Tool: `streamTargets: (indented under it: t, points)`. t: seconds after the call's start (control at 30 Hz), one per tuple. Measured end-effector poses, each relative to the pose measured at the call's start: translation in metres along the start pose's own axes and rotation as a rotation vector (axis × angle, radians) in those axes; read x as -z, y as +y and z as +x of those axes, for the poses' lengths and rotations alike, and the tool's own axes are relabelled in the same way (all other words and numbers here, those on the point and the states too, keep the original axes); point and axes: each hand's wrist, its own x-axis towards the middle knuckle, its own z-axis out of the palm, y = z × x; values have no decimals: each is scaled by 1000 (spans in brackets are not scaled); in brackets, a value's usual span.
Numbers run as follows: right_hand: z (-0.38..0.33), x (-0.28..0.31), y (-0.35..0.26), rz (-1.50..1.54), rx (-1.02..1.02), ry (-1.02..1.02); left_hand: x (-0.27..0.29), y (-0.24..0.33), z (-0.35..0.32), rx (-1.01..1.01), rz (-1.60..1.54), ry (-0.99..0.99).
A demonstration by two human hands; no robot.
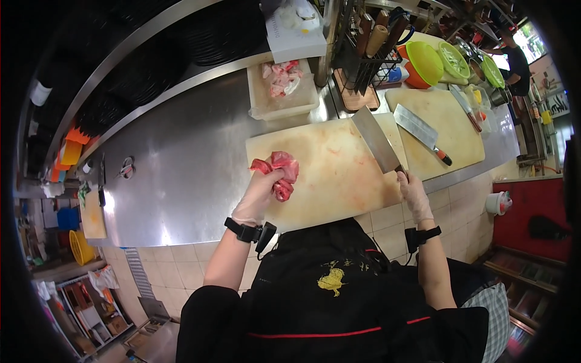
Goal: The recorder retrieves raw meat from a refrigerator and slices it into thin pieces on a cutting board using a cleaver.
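Clutching several lumps of raw red meat, the gloved left hand was just left of the middle of the frame, its thumb pressed on top and its other fingers mostly hidden; the meat was over the left part of a pale cutting board, though whether it touched the surface could not be told. Right of centre, the gloved right hand was closed around the handle of a broad cleaver, whose blade slanted toward the upper middle, across the board's right end. Black straps circled both wrists. Just beyond the board, at upper centre, a whitish tub held pink and white scraps. Right of that stood a black wire rack with knife handles upright in it. Toward the right, a second cutting board carried another cleaver and a narrower knife, and behind it sat a lime-green bowl. Scissors lay at left on the steel counter, while a co-worker in dark clothing was at upper right.
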Motion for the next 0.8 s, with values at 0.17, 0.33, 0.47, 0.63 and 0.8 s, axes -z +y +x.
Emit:
streamTargets:
  t: [0.17, 0.33, 0.47, 0.63, 0.8]
  points:
    - [3, -6, 16, -24, 122, 63, 7, -4, 4, 20, -150, 61]
    - [5, -6, 18, -61, 107, 56, 9, -7, 9, -49, -268, 131]
    - [5, -6, 17, -86, 89, 61, 23, -8, 20, -170, -570, 182]
    - [1, -6, 22, -91, 151, 137, -18, 29, -9, -283, 152, 279]
    - [-3, -1, 4, -122, 4, 4, -21, -32, 11, -806, 1232, 80]
